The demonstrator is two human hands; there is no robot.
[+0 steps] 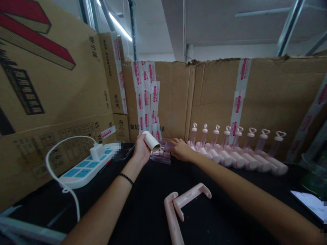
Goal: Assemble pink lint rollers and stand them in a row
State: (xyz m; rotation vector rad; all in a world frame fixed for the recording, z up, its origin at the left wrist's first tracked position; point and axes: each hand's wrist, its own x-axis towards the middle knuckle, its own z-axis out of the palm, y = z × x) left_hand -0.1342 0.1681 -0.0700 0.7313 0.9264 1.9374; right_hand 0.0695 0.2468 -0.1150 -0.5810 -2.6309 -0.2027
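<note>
My left hand (142,149) is closed around a short white cardboard tube (151,140), tilted with its hollow end facing down to the right. Just right of it, my right hand (182,149) reaches over a small pile of translucent purple tubes (160,159), fingers stretched out and apart. Whether its fingertips touch a tube is hard to tell. Two pale pink bent brackets (192,195) lie on the black surface between my forearms. On the right, several pink cylinders (240,158) lie in a row, with clear tubes (238,139) bearing heart-shaped loop tops standing behind them.
Cardboard walls (173,98) enclose the back and left. A white power strip (87,166) with a plugged-in charger (96,152) and looping cable sits left. A dark phone (127,151) lies behind my left wrist. A lit phone (308,204) lies at right.
</note>
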